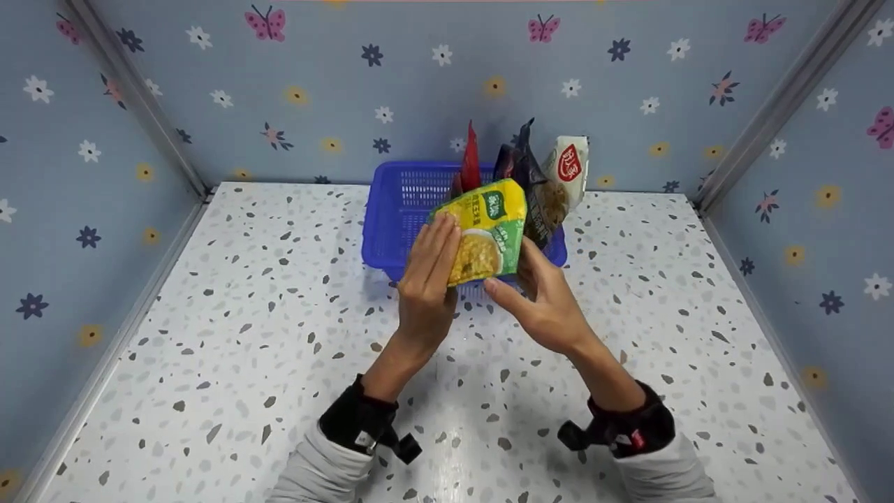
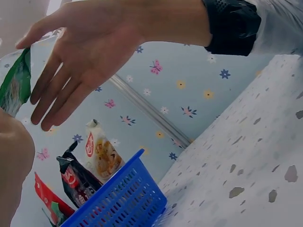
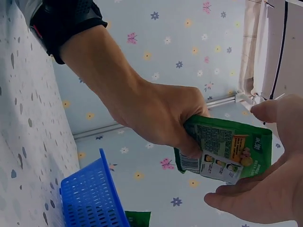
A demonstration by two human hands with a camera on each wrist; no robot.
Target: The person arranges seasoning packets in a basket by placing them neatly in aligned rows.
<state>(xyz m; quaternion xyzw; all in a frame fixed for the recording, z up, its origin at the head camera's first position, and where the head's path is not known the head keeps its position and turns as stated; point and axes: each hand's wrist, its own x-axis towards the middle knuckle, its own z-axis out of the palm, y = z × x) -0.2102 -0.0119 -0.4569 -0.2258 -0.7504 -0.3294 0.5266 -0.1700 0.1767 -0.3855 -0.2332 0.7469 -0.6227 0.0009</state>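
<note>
A yellow and green soup packet [image 1: 482, 244], with a filled bowl pictured on its front, is held up over the front of the blue plastic basket [image 1: 380, 237]. My left hand [image 1: 427, 269] grips its left side, fingers flat over the front. In the right wrist view, the left thumb lies on the packet's printed back [image 3: 220, 146]. On the packet's other side is my right hand [image 1: 548, 300], palm turned toward it and fingers extended. The left wrist view shows that hand [image 2: 90, 56] with its fingers spread; whether it touches the packet I cannot tell.
Standing in the basket are a red packet [image 1: 471, 164], a dark packet [image 1: 536, 206] and a white bag [image 1: 574, 164] with a red label. Behind the basket rises a patterned blue wall [image 1: 433, 84]. The speckled tabletop [image 1: 279, 335] extends around the basket.
</note>
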